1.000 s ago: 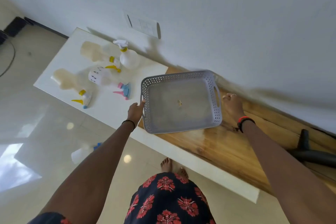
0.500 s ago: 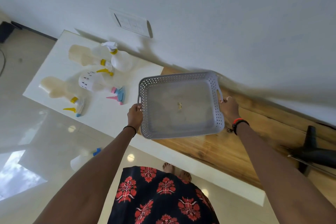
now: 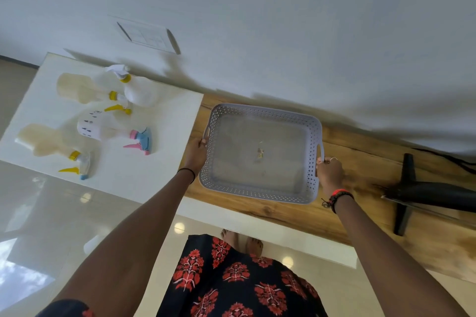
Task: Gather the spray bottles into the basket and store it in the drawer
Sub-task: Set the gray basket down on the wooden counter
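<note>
A grey perforated basket (image 3: 257, 189) is over the wooden part of the counter, holding only a small scrap. My left hand (image 3: 196, 152) grips its left handle and my right hand (image 3: 329, 171) grips its right handle. Several spray bottles lie on the white slab (image 3: 164, 110) to the left: a white one with a pink and blue trigger (image 3: 103, 128), a cloudy one with a yellow trigger (image 3: 49, 143) nearest me, another cloudy one (image 3: 82, 88) behind, and a white bottle (image 3: 139, 91) by the wall.
A black stand-like object (image 3: 422, 194) rests on the wooden counter (image 3: 283, 213) to the right of the basket. A white switch plate (image 3: 148, 36) is on the wall. My feet and a glossy tiled floor (image 3: 38, 226) are below the counter edge.
My right hand has gone from resting on the wood to gripping the basket's right handle, and my left hand has closed on the left handle. The basket has shifted slightly.
</note>
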A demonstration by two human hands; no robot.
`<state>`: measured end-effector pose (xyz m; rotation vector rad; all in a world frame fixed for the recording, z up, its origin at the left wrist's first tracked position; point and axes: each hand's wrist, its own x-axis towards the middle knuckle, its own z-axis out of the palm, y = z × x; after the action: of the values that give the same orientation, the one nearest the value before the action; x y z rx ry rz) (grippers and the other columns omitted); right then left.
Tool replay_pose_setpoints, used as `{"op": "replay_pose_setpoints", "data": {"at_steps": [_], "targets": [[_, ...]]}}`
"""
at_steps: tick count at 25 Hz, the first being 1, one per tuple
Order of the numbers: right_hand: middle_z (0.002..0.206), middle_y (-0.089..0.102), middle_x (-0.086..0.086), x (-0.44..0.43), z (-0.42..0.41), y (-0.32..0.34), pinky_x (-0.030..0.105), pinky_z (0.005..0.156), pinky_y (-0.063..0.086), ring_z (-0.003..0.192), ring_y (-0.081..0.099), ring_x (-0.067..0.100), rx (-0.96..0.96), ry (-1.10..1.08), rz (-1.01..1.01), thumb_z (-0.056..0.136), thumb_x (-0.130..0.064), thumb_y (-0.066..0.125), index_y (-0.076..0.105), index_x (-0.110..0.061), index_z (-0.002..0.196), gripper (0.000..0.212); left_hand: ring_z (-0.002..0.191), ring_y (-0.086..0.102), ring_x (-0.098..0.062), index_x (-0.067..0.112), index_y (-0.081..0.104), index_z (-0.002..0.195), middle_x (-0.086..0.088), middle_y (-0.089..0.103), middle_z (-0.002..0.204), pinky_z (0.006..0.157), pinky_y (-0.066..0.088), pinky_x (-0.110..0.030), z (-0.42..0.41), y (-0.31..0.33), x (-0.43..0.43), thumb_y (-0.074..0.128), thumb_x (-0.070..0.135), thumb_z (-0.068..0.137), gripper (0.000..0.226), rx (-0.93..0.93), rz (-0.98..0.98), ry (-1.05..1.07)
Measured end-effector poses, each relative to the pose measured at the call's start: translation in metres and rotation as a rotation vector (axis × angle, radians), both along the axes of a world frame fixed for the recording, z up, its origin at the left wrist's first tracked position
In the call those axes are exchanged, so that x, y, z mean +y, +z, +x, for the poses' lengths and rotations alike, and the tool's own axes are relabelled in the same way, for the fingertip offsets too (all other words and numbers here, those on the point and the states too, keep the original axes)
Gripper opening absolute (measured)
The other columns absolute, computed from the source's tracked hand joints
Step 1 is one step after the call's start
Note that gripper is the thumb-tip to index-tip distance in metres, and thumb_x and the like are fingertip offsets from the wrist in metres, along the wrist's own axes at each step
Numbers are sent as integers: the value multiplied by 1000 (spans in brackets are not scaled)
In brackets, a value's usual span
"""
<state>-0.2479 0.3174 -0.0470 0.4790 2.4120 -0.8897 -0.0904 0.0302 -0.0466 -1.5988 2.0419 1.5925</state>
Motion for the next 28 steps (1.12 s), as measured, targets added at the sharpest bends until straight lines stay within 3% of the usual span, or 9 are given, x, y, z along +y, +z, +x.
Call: {"op": "replay_pose_setpoints", "data": {"at_steps": [4, 7, 13, 15, 17, 20, 23, 25, 28], "targets": [[106, 65, 25, 14, 2, -1, 45, 84, 51, 84, 56, 27, 1, -65, -26, 98, -13, 45, 58, 7, 113, 29, 94, 52, -18, 3, 60, 120, -7, 60, 108, 84, 42, -32, -10, -2, 8, 34, 14, 102, 33, 48, 32, -30], [94, 62, 19, 17, 2, 0, 42, 80, 51, 84, 55, 26, -6, -73, -46, 98, -12, 44, 59, 8, 111, 28, 98, 52, -20, 1, 57, 123, -7, 58, 109, 92, 45, -39, -12, -3, 10, 34, 13, 102, 34, 48, 26, -27], [88, 57, 15, 19, 4, -2, 35, 69, 44, 79, 53, 26, -29, -59, -40, 98, -10, 42, 57, 9, 110, 27, 98, 54, -25, 1, 58, 116, -15, 61, 112, 86, 45, -39, -13, -6, 11, 33, 14, 102, 31, 27, -5, -43], [94, 56, 16, 17, 2, 3, 35, 69, 44, 82, 55, 28, -67, -41, -32, 96, -6, 40, 53, 8, 119, 29, 109, 56, -34, 1, 54, 122, -19, 60, 121, 91, 46, -42, -14, -2, 12, 35, 16, 102, 32, 23, 2, -40], [118, 56, 18, 14, 0, 12, 36, 75, 46, 101, 59, 35, -63, -44, -15, 94, -6, 41, 43, 4, 134, 41, 122, 53, -35, 3, 44, 136, -19, 55, 133, 100, 44, -44, -14, 5, 15, 38, 23, 101, 40, 28, 17, 4], [146, 37, 21, 8, 2, 28, 44, 92, 49, 125, 48, 40, 27, 14, 81, 96, -14, 44, 34, 1, 143, 51, 128, 49, -32, 5, 38, 141, -16, 51, 139, 106, 40, -41, -9, 19, 16, 42, 31, 100, 49, 31, -64, 50], [145, 36, 22, -3, 10, 46, 52, 101, 44, 129, 42, 40, 131, 95, 92, 97, -18, 45, 36, -1, 142, 49, 134, 41, -31, 6, 33, 143, -18, 41, 146, 112, 35, -40, 8, 39, 13, 42, 33, 100, 52, 58, -138, 93], [141, 43, 23, -16, 17, 59, 48, 102, 43, 129, 44, 37, 215, 161, 30, 97, -17, 45, 40, 2, 140, 46, 133, 43, -28, 7, 37, 141, -17, 40, 146, 105, 35, -32, 23, 54, 10, 42, 34, 100, 49, 78, -179, 131], [130, 55, 24, -47, 34, 77, 36, 89, 48, 113, 57, 35, 241, 237, -119, 99, -16, 44, 46, 3, 134, 40, 128, 48, -25, 7, 43, 138, -15, 48, 141, 100, 38, -30, 46, 79, 1, 43, 33, 100, 46, 120, -213, 161]]}}
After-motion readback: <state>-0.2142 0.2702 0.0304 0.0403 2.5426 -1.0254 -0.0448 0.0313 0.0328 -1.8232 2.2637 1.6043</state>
